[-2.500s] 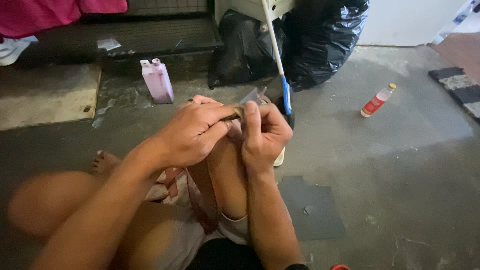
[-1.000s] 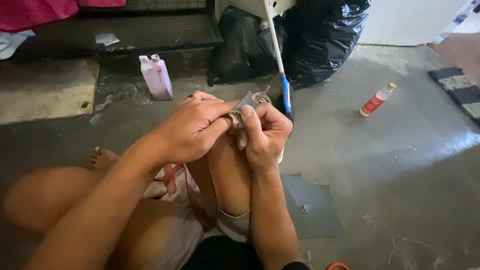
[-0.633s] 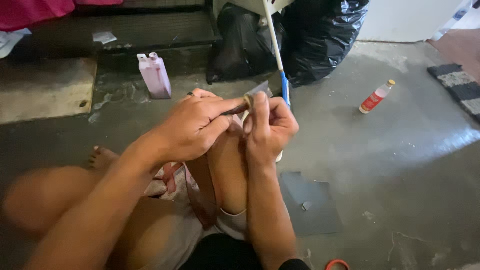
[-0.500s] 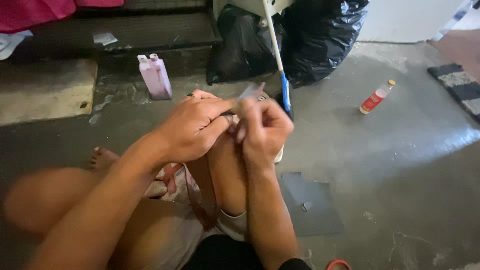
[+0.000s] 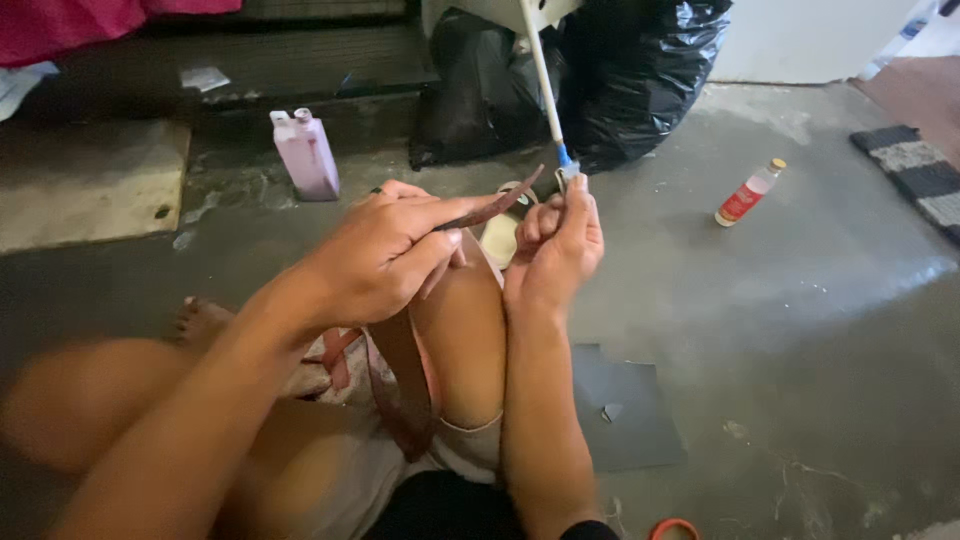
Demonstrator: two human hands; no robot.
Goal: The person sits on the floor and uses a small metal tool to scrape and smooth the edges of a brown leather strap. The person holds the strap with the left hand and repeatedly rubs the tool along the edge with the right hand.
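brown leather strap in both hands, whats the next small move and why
Probably feed the tip of the thin brown leather strap a little toward the right hand. The left hand pinches the strap just behind its free end, which points at the right hand's curled fingers. These seem to hold a small metal piece, though it is mostly hidden.

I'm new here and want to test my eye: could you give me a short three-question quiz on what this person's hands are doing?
1. True or false: the left hand grips a brown leather strap.
2. Which lies on the floor at right? A) small red bottle B) hammer C) shoe
3. Fill in: the right hand is raised above the person's bent ____.

Key: 1 true; 2 A; 3 knee.
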